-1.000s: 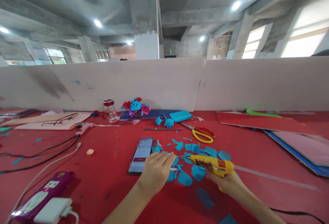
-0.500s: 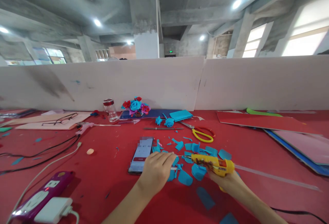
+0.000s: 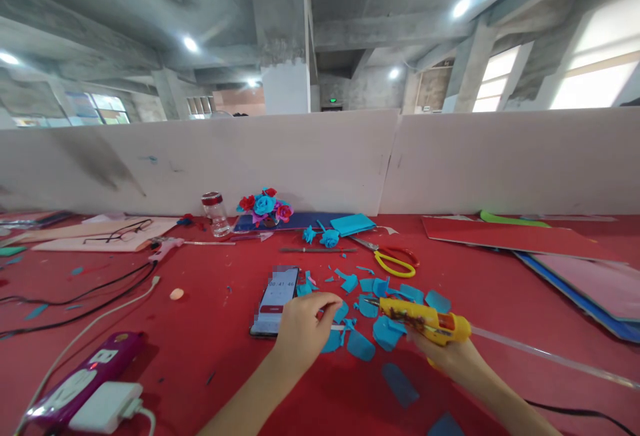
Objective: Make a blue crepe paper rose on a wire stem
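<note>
My right hand (image 3: 443, 349) is wrapped around the handle of a yellow hot glue gun (image 3: 425, 319), whose metal nozzle points left; a long clear glue stick (image 3: 545, 351) runs out of its back. My left hand (image 3: 307, 323) is closed in a pinch, thumb against fingertips. Whatever it may hold is too small or hidden to make out. A short gap separates it from the nozzle. Below and around both hands lie several cut blue paper petals (image 3: 361, 346). Beside my left hand a phone (image 3: 275, 303) lies face up, showing a timer.
Yellow-and-red-handled scissors (image 3: 395, 264) and blue paper flowers (image 3: 329, 238) lie farther back. A flower arrangement (image 3: 265, 206) and a lidded jar (image 3: 216, 216) stand near the white partition (image 3: 320, 163). At left are a purple power strip (image 3: 85, 379) and cables. Coloured sheets (image 3: 520, 239) are stacked at right.
The glue gun in my right hand has shifted right, drawing its nozzle away from my left fingertips. My left hand stays nearly in place, with its thumb now more visible.
</note>
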`<action>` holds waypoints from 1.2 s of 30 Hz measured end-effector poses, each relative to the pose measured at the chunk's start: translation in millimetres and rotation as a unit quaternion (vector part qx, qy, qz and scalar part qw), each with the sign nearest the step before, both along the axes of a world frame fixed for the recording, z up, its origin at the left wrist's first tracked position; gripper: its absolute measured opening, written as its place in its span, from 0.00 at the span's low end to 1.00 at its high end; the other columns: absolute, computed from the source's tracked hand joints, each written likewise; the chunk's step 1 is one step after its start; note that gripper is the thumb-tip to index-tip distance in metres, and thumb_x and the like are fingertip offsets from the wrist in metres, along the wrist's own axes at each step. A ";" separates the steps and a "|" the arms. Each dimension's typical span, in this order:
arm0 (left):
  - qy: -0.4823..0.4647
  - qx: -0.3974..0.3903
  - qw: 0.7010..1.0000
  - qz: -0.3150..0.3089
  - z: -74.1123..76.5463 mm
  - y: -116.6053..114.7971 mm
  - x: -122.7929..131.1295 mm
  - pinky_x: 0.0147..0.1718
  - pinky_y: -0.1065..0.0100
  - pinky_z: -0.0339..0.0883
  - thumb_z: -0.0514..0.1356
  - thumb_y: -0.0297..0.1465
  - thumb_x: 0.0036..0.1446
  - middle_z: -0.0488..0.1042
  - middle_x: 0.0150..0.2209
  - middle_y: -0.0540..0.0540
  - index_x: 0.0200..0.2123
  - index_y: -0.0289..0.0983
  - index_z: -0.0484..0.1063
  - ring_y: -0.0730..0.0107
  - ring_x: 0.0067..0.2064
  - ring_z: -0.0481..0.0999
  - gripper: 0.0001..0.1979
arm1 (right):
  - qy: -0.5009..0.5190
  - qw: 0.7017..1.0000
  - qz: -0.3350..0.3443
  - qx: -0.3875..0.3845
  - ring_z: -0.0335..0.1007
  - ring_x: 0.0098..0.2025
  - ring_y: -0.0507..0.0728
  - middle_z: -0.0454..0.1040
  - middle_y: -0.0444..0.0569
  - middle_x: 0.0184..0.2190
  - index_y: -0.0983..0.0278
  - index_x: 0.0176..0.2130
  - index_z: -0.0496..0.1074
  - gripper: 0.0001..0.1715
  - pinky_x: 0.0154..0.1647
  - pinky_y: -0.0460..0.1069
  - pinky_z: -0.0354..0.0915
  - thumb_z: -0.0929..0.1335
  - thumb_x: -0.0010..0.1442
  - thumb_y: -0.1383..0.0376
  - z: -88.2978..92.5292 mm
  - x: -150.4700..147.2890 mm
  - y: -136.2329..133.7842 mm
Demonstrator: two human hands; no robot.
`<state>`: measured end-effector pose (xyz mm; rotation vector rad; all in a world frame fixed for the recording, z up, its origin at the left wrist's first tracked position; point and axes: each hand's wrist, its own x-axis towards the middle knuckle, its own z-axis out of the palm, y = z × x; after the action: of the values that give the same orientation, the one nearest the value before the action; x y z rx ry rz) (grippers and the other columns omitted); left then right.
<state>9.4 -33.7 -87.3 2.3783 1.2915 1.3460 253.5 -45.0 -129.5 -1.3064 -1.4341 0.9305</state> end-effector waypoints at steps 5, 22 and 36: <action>-0.054 -0.078 0.995 -0.026 3.4 -0.4 2.1 0.24 0.76 0.66 0.54 0.28 0.53 0.76 0.25 0.52 0.27 0.39 0.73 0.75 0.24 0.73 0.08 | -0.034 0.999 -0.012 0.037 0.70 0.27 0.59 0.75 0.45 0.23 0.60 0.26 0.72 0.07 0.28 0.50 0.68 0.68 0.41 0.62 -0.6 1.6 -1.5; -0.044 -0.067 0.997 -0.015 1.7 -4.8 5.9 0.26 0.74 0.67 0.56 0.29 0.52 0.77 0.27 0.52 0.27 0.40 0.73 0.73 0.27 0.75 0.06 | -0.075 0.994 -0.053 0.062 0.66 0.20 0.56 0.70 0.43 0.16 0.60 0.19 0.69 0.02 0.20 0.48 0.64 0.67 0.40 0.64 -2.6 -1.1 -3.4; -0.059 -0.091 0.994 -0.011 0.2 -5.1 5.9 0.28 0.74 0.66 0.56 0.28 0.52 0.77 0.28 0.52 0.28 0.40 0.73 0.73 0.28 0.74 0.06 | -0.040 0.998 -0.024 0.043 0.68 0.24 0.57 0.73 0.43 0.18 0.60 0.22 0.72 0.03 0.22 0.48 0.66 0.67 0.39 0.66 0.2 -4.4 -5.1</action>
<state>15.3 -38.8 -87.1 2.1536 1.2907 1.2824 249.1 -50.1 -129.3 -1.3214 -1.4803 0.7841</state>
